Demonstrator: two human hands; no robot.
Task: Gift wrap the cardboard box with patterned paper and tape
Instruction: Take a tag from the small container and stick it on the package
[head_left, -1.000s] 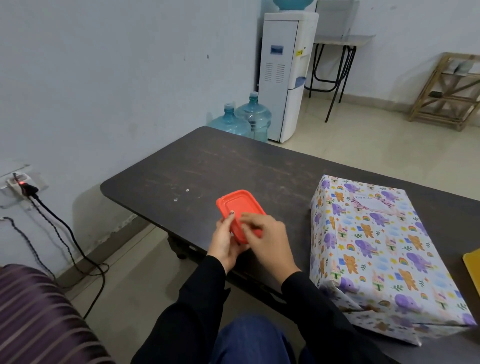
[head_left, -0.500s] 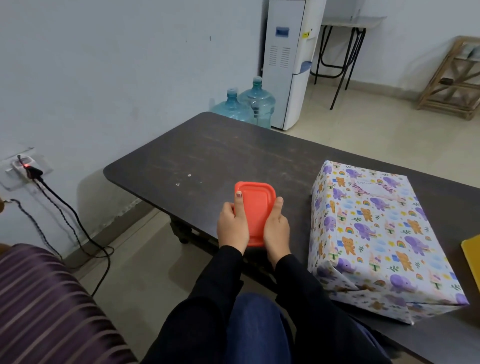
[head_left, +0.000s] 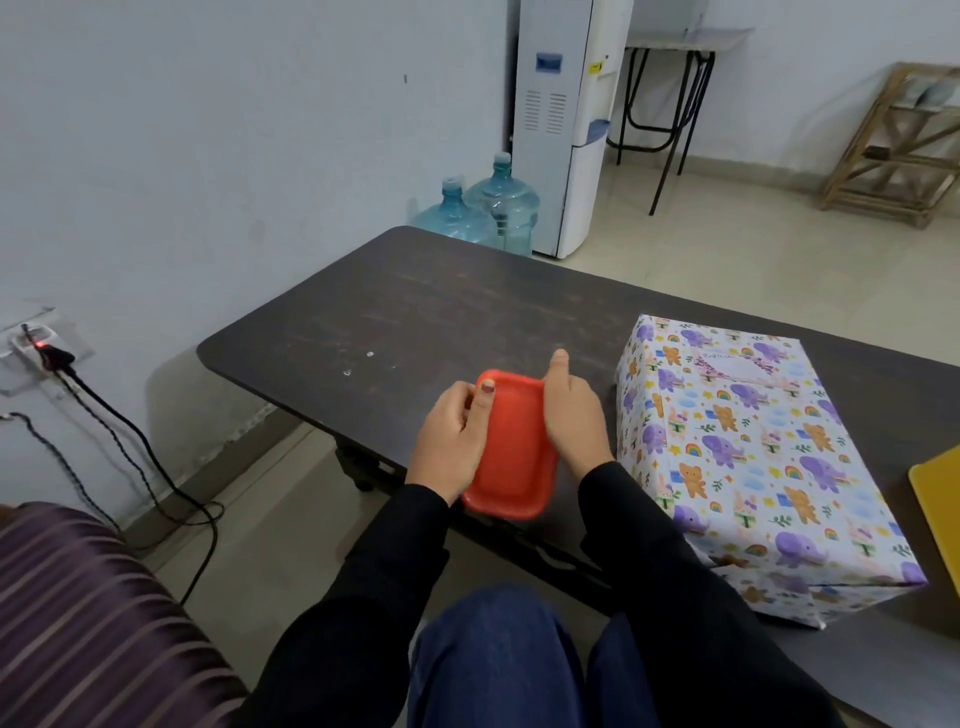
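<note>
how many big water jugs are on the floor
2. The left jug stands by the wall; the right jug stands against the water dispenser. The table may hide others.

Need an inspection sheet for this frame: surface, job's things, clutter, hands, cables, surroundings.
Surface: dark table, few small pale specks on it.
Job's things: wrapped box lies on the table, patterned paper over every visible face; tape nothing seen.
Clutter: red container over the table's near edge; yellow object cut off at right.
Hands: left hand and right hand grip the red container's long sides; right thumb raised.
Cables: black cable runs from wall socket down to the floor.
Surroundings: water dispenser, two water bottles, wooden rack, striped cushion.
</note>
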